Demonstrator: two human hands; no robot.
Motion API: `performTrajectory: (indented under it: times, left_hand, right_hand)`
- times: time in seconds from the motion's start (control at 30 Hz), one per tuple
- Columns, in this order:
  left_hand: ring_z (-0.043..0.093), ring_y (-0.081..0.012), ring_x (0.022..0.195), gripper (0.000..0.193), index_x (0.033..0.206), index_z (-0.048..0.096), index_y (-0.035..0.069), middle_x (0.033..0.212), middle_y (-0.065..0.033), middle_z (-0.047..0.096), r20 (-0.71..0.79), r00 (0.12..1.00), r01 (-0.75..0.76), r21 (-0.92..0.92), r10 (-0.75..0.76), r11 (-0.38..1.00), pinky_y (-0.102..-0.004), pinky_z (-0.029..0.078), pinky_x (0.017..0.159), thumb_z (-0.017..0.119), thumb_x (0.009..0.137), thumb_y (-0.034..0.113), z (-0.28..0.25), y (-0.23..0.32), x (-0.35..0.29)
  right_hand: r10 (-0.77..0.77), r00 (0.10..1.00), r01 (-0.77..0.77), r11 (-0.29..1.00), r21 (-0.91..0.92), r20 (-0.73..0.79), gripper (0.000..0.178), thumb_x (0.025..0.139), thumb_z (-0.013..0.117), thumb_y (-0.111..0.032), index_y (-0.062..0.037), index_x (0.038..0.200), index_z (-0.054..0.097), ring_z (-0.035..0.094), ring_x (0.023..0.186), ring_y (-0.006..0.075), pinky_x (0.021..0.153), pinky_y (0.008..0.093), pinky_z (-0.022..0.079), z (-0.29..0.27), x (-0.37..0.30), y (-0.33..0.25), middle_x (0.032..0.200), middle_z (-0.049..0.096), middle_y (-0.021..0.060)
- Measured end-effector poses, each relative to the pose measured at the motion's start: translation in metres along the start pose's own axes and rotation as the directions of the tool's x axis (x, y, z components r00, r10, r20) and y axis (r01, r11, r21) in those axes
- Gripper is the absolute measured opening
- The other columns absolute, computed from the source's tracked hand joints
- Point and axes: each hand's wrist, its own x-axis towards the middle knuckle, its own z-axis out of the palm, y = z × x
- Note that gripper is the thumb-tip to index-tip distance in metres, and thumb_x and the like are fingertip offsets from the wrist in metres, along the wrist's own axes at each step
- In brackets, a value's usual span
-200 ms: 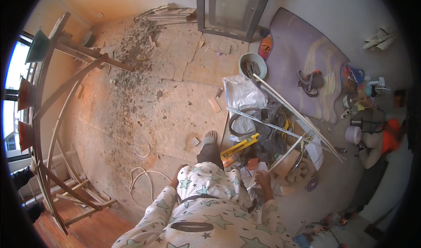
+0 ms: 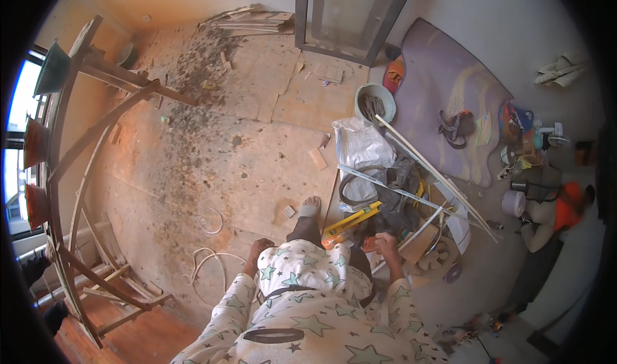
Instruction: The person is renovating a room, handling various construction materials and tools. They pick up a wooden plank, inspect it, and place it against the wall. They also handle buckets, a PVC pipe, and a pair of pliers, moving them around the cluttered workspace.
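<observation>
1. Since the frame 0.2 s ago almost nothing has shifted. The left hand (image 2: 259,248) hangs at the same spot by the hip of the star-patterned top (image 2: 308,300), at 9 o'clock from the waist. Its fingers look loosely curled, with nothing visible in them, but I cannot tell for certain how far they are closed.
2. Just at 1 o'clock from that hand, the foot (image 2: 310,206) stands planted on the bare, dusty floor (image 2: 225,145), as before.
3. A yellow bar-shaped tool (image 2: 352,221) lies on the floor just right of the foot. Its long axis runs from 8 o'clock to 2 o'clock, with the orange-tipped end low at 8 o'clock and the far end pointing into the heap of grey cloth and white strips (image 2: 411,177).
4. The right hand (image 2: 387,248) has crept slightly upward. Its fingers are wrapped round a small orange object (image 2: 371,243), which sticks out toward 9 o'clock, close under the yellow tool. I judge that the grip is settled and the object is being carried rather than picked up.
5. At 12 o'clock from that hand, beyond the heap, a white sack (image 2: 360,145) and a grey bucket (image 2: 375,101) stand well apart from both hands.
</observation>
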Motion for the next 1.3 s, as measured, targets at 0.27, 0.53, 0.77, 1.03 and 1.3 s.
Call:
performTrajectory:
  times: [0.27, 0.53, 0.77, 1.03, 1.3]
  left_hand:
    - [0.073, -0.0357, 0.085, 0.026, 0.09, 0.076, 0.005, 0.081, -0.019, 0.073, -0.315, 0.834, 0.499, 0.08, -0.453, 0.863, -0.0441, 0.056, 0.073, 0.072, 0.08, 0.029, -0.006, 0.032, -0.051]
    - [0.066, -0.0326, 0.065, 0.044, 0.082, 0.074, -0.001, 0.07, -0.0199, 0.068, -0.49, 0.714, 0.394, -0.309, -0.5, 0.866, -0.0445, 0.049, 0.061, 0.054, 0.089, 0.037, -0.009, -0.075, -0.097]
    - [0.066, -0.03, 0.066, 0.044, 0.086, 0.073, -0.003, 0.072, -0.0182, 0.069, -0.435, 0.694, 0.446, -0.366, -0.574, 0.817, -0.0426, 0.051, 0.063, 0.053, 0.091, 0.036, -0.017, -0.019, -0.041]
    - [0.067, -0.0286, 0.068, 0.041, 0.09, 0.073, -0.004, 0.074, -0.0168, 0.069, -0.335, 0.774, 0.454, -0.297, -0.537, 0.84, -0.0416, 0.052, 0.065, 0.054, 0.091, 0.032, -0.08, 0.054, 0.116]
    - [0.068, -0.0271, 0.07, 0.037, 0.094, 0.072, -0.004, 0.076, -0.0155, 0.07, -0.371, 0.713, 0.512, -0.305, -0.595, 0.803, -0.0406, 0.053, 0.067, 0.056, 0.091, 0.029, -0.168, 0.105, 0.182]
  right_hand:
    - [0.131, 0.99, -0.121, 0.98, -0.157, 0.053, 0.037, 0.082, 0.059, -0.01, -0.0017, 0.117, 0.069, 0.067, 0.064, 0.0177, 0.057, 0.0308, 0.055, -0.004, 0.049, -0.106, 0.087, 0.071, 0.0103]
    - [-0.007, 0.989, 0.06, 0.934, -0.352, 0.15, 0.035, 0.082, 0.062, -0.01, -0.0031, 0.114, 0.073, 0.07, 0.064, 0.0195, 0.057, 0.0317, 0.055, 0.027, 0.092, -0.158, 0.089, 0.074, 0.0129]
    - [0.17, 0.954, -0.008, 0.836, -0.548, 0.246, 0.031, 0.079, 0.064, -0.012, -0.0043, 0.106, 0.076, 0.073, 0.094, 0.032, 0.08, 0.0412, 0.058, 0.038, 0.125, -0.181, 0.102, 0.074, 0.0185]
    - [-0.146, 0.961, 0.185, 0.971, -0.154, 0.237, 0.022, 0.083, 0.066, -0.016, -0.0032, 0.098, 0.076, 0.072, 0.08, 0.0272, 0.071, 0.0416, 0.058, 0.024, 0.241, -0.076, 0.092, 0.073, 0.014]
    - [0.097, 0.953, -0.011, 0.958, -0.288, 0.286, 0.019, 0.09, 0.058, -0.011, -0.0024, 0.096, 0.073, 0.068, 0.087, 0.0236, 0.081, 0.0394, 0.055, 0.048, 0.311, -0.312, 0.095, 0.072, 0.0103]
